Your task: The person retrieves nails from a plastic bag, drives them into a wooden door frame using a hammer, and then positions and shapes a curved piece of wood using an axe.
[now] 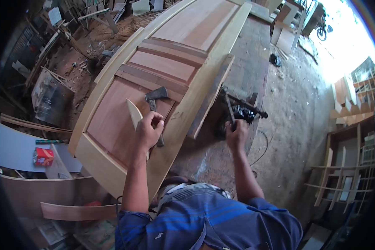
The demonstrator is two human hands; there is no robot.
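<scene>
Two bare grips of mine show in the head view, both near a long panelled door of pale and reddish wood [160, 64]. My left grip [150, 130] is over the door's nearest panel [114, 110], fingers curled in; a narrow, pale, pointed wooden strip [133, 111] and the handle of a dark-headed, hatchet-like hammer [156, 94] pass behind it, and I cannot tell which of them, if either, I am pinching. The hammer's head is over the door itself. My right grip [237, 132], to the right of the door, is wrapped round a slim, dark, rod-like tool [229, 107]. Just beside that, also right of the door, is a dark metal clamp-like piece [249, 105], over the worn wooden table [210, 166] that carries the door. A rough brown board [214, 92] lies along the door's right edge. Left of the door sits a red packet [43, 156].
</scene>
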